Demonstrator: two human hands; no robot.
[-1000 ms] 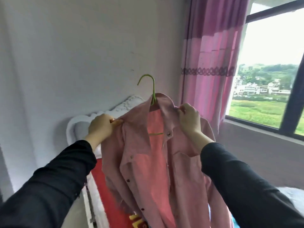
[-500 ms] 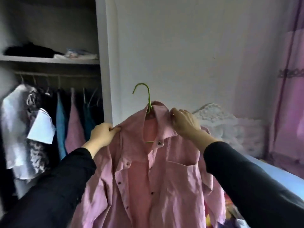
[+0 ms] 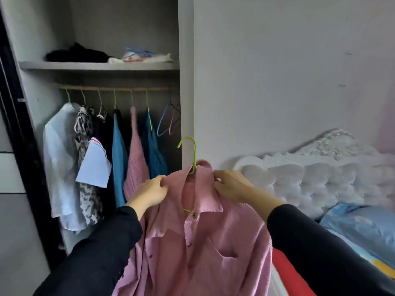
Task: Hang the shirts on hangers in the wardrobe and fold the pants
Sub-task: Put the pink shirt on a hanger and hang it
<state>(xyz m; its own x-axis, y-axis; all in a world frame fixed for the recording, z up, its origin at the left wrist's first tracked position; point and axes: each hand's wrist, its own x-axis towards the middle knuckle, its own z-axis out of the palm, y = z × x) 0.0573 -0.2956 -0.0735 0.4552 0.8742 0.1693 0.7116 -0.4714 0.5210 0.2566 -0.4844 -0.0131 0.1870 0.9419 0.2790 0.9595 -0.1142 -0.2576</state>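
A pink button-up shirt (image 3: 196,242) hangs on a green hanger (image 3: 193,153) whose hook sticks up above the collar. My left hand (image 3: 150,192) grips the shirt's left shoulder. My right hand (image 3: 232,184) pinches the collar on the right side. I hold the shirt in the air in front of the open wardrobe (image 3: 186,60). Inside, a rail (image 3: 119,89) carries several hung garments, and two bare hangers (image 3: 168,122) hang at its right end.
A shelf (image 3: 98,65) above the rail holds dark and white folded items. The wardrobe's right side panel stands just behind the green hook. A white tufted headboard (image 3: 320,176) and a blue pillow (image 3: 359,225) are at the right. Red fabric (image 3: 290,274) lies below.
The view has swung left from the window and curtain to the open wardrobe. Both hands keep their hold on the pink shirt, which now sits closer to the wardrobe opening.
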